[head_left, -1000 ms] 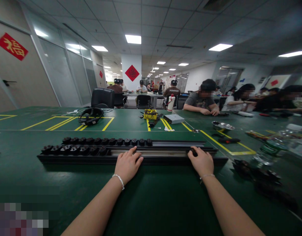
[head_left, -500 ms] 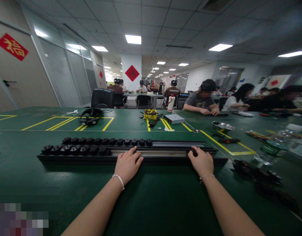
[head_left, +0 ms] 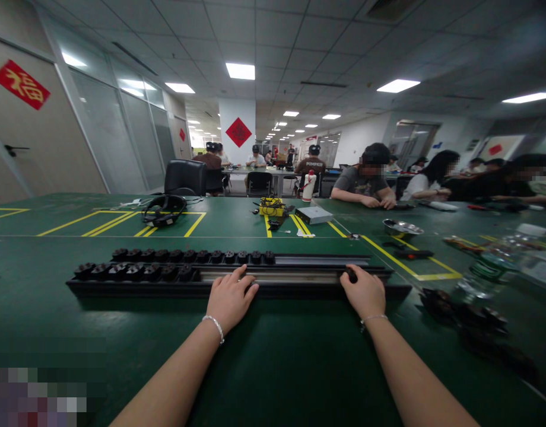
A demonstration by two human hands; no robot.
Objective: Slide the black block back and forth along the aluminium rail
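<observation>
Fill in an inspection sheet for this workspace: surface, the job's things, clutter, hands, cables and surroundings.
Surface: green table, marked with yellow lines.
Job's things: near rail and far rail lie side by side; rows of black modules fill their left parts, with bare channel to the right.
Clutter: plastic bottle and loose black parts at right; metal bowl, grey box and black headgear farther back.
Hands: left hand rests on the near rail, fingers loosely spread; right hand appears to pinch a small black part.
Cables: dark cables on the yellow box.
Surroundings: seated person across the table; black chair behind it.
</observation>
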